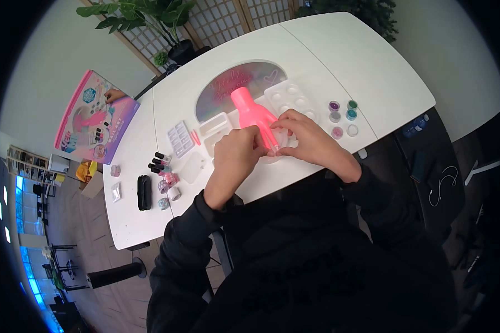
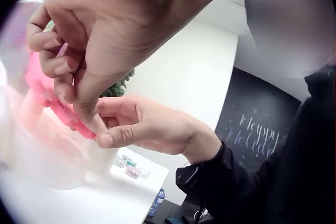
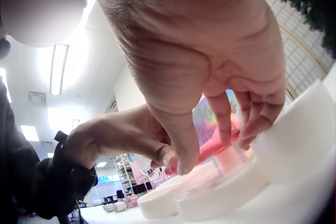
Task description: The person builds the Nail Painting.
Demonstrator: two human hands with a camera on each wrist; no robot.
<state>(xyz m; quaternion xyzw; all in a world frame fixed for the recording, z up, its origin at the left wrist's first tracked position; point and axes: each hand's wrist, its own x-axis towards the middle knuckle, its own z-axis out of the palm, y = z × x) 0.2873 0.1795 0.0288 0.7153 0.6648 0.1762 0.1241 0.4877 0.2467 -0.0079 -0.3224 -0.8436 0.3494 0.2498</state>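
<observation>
A bright pink model hand (image 1: pixel 253 114) lies with its fingers toward the person, over a pale round dish. My left hand (image 1: pixel 234 158) pinches one of its fingertips between thumb and fingers. From the other side, my right hand (image 1: pixel 311 141) grips the same finger near its tip. In the left wrist view the right thumb and the left fingers meet at the end of the pink finger (image 2: pixel 79 125). The right wrist view has both thumbs close together on the pink finger (image 3: pixel 210 148). Whatever lies between the fingertips is too small to tell.
Left of the hands are a white tray (image 1: pixel 215 126), a nail tray (image 1: pixel 180 139), polish bottles (image 1: pixel 160 162) and a black pouch (image 1: pixel 144 192). A white palette (image 1: pixel 289 99) and several glitter pots (image 1: pixel 334 116) stand to the right. Behind is a holographic board (image 1: pixel 211 91).
</observation>
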